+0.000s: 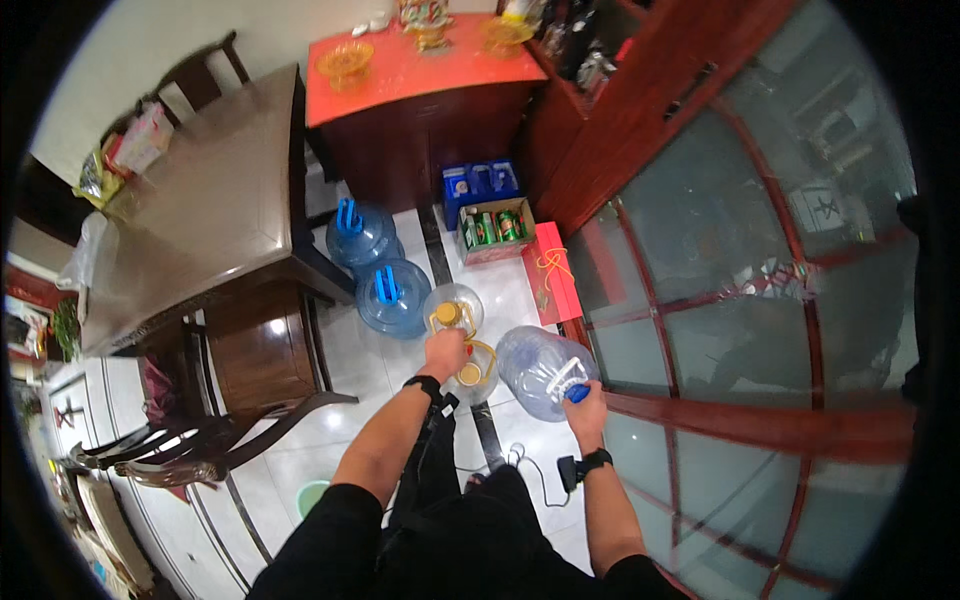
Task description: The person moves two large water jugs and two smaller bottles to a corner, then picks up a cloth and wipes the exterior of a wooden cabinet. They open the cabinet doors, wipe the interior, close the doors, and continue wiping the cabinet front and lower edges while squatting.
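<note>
My left hand [448, 352] is closed around the yellow handle of a clear plastic bottle [463, 292] with a yellow cap. A second clear bottle [486, 386], also with a yellow cap and handle, stands right beside that hand; whether its handle is gripped too, I cannot tell. To the right, a large clear plastic water jug [525, 356] tilts towards me. My right hand [589, 412] grips it at the neck, by the blue cap [576, 393] and white handle. Two blue water jugs [364, 240] [397, 315] with blue handles stand upright, further off to the left.
An open carton [495, 253] of green cans, a blue carton [456, 210] and a red gift box [547, 281] sit near the cabinet [375, 157]. Glass-paneled doors [720, 345] border the right. A wooden table [225, 172] and chair [262, 352] stand left. A cable [541, 480] hangs by my legs.
</note>
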The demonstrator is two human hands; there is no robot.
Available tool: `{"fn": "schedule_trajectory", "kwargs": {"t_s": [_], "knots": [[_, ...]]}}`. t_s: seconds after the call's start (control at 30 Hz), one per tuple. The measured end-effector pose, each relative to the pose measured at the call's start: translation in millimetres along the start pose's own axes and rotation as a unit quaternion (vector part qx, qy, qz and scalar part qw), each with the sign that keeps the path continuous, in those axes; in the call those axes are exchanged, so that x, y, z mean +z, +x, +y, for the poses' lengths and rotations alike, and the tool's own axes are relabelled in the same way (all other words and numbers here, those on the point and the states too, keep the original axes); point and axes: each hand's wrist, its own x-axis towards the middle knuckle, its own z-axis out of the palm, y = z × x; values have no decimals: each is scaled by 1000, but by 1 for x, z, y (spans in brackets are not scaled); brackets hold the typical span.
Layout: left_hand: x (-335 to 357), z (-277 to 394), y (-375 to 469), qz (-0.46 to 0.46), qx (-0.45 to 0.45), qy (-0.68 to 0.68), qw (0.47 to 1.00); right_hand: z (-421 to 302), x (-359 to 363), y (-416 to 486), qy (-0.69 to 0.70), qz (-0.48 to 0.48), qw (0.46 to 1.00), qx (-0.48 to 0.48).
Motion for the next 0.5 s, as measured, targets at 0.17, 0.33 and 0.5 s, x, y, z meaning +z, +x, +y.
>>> {"fn": "schedule_trajectory", "kwargs": {"t_s": [0.17,0.33,0.5], "knots": [[24,-34,101,-16,-18,-3,1000,-56,68,110,-11,-46,999,19],[52,-57,193,-19,-43,-13,999,-88,136,197,-25,-72,997,0],[81,-86,264,-28,-65,-3,998,-104,200,262,-36,-107,993,-32]]}}
